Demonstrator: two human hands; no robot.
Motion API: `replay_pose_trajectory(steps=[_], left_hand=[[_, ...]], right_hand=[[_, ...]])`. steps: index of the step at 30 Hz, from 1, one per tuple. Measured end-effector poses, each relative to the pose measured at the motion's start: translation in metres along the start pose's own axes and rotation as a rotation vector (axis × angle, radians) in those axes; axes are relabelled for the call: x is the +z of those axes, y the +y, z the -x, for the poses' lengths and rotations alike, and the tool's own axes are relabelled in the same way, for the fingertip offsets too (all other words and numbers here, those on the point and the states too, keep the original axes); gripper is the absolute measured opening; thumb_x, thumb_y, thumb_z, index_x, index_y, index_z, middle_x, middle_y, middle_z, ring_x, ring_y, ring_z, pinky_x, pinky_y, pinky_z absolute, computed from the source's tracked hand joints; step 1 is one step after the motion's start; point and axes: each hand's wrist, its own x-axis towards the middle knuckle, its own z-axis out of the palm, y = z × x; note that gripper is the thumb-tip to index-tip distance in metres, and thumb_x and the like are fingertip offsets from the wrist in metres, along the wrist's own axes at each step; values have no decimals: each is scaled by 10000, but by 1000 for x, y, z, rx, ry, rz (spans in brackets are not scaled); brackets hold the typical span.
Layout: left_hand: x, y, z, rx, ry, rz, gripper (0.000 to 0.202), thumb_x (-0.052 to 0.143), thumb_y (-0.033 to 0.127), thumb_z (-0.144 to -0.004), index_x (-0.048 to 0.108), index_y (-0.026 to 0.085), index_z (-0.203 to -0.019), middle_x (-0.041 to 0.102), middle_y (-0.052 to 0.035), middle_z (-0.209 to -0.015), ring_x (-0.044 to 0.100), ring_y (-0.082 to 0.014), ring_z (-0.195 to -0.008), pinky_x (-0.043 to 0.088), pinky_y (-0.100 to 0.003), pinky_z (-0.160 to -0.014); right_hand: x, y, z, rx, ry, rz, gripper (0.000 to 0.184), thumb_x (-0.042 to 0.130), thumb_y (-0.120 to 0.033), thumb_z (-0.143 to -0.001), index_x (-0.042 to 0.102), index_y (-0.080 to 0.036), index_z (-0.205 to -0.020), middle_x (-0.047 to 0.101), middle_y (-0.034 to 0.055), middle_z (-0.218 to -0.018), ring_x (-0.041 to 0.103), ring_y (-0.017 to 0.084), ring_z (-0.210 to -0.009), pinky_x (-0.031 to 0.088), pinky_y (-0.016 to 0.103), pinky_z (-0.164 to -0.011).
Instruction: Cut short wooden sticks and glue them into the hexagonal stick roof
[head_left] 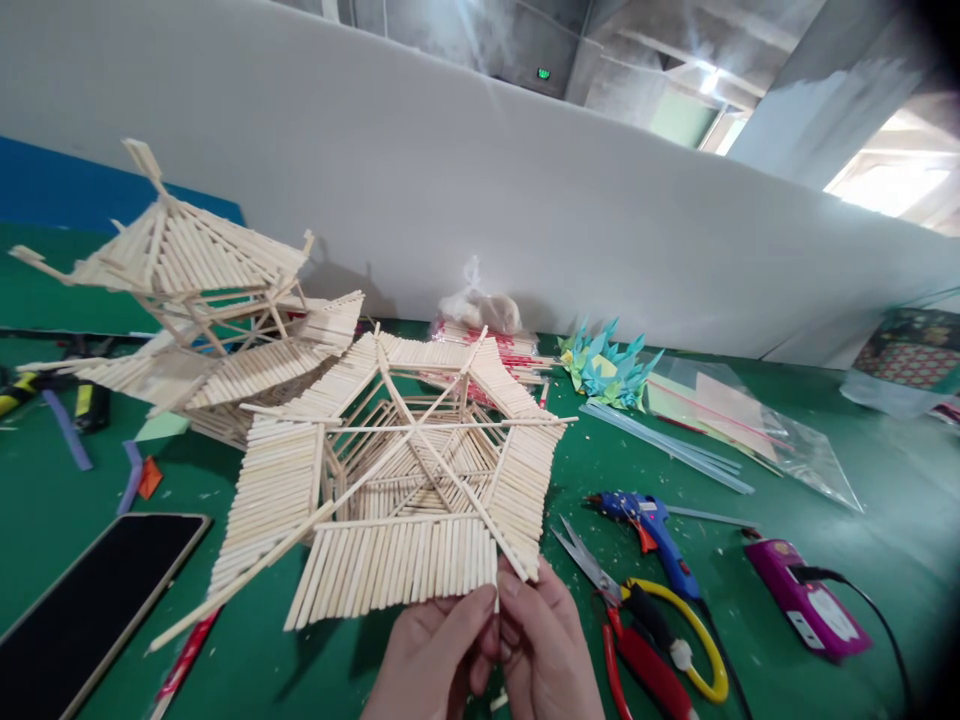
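Note:
A pavilion model of pale thin wooden sticks [405, 560] stands in front of me, its flared roof panels ringing an open frame crossed by long sticks. At the right end of the front panel, my left hand [446, 645] and my right hand [544, 635] meet with thumbs side by side. Both are closed around the lower end of a wooden stick [496, 578] at that panel's edge. Most of my fingers are hidden beneath the panel. A second, finished-looking stick pavilion [217, 260] with upturned corners stands behind on the left.
Right of my hands lie scissors [592, 565], red-handled pliers [652, 670], a blue glue gun [660, 530] and a magenta power box [806, 600]. A phone [97, 600] is at left. Behind are glue sticks [667, 445], folded teal paper [607, 365] and bagged sticks [487, 335].

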Motion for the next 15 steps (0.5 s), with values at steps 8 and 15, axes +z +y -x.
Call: replay_pose_trajectory(steps=[8, 15], left_hand=[[-3, -4, -3, 7, -12, 53, 280, 711, 283, -590, 552, 170, -389, 457, 44, -405, 322, -90, -438, 267, -219, -455], [-13, -12, 3, -29, 41, -11, 191, 749, 324, -549, 629, 176, -560, 503, 49, -470, 356, -90, -463, 298, -212, -452]], right_hand=[[-5, 5, -1, -43, -27, 19, 206, 693, -360, -660, 645, -190, -767, 482, -67, -439, 406, 43, -379, 231, 163, -359], [-17, 8, 10, -44, 4, 42, 224, 713, -368, -638, 634, -197, -761, 422, -80, -528, 247, 15, -401, 193, 152, -394]])
